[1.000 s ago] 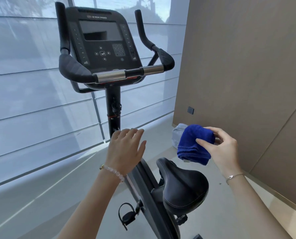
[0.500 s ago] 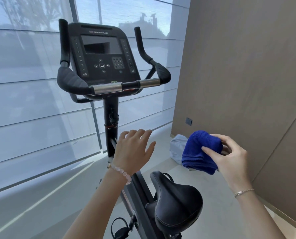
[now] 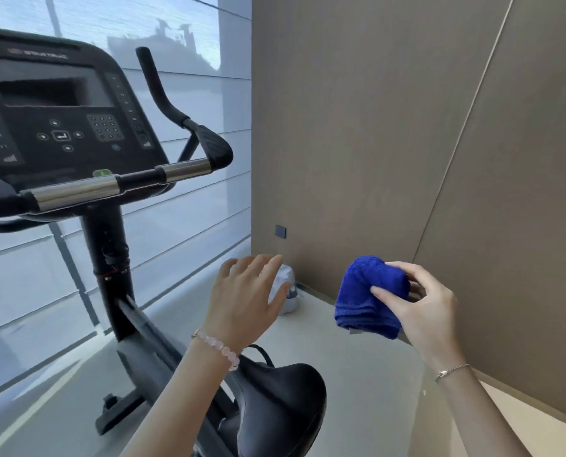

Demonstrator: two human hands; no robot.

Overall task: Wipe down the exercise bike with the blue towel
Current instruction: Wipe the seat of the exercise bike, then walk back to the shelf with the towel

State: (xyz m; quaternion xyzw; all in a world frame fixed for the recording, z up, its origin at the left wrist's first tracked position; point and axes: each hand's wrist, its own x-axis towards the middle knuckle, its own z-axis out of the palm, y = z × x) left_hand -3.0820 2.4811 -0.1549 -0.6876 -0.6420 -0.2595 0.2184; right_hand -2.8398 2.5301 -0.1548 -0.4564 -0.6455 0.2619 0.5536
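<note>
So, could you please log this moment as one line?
phase: pre-wipe | right hand: grips folded blue terry towel | left hand: raised, empty | black exercise bike: untouched

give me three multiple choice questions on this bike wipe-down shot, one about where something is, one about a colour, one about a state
1. Where is the blue towel?
A) hung on a wall hook
B) held up in the right hand
C) inside a bucket

2. What colour are the beads of the bracelet on the left wrist?
A) green
B) black
C) pink

3. How is the left hand?
A) open, holding nothing
B) clenched into a fist
C) holding a spray bottle

Answers:
1 B, that hand pinches the bunched towel in mid-air.
2 C, pale pink beads circle the wrist.
3 A, its fingers are spread in the air and touch nothing.
</note>
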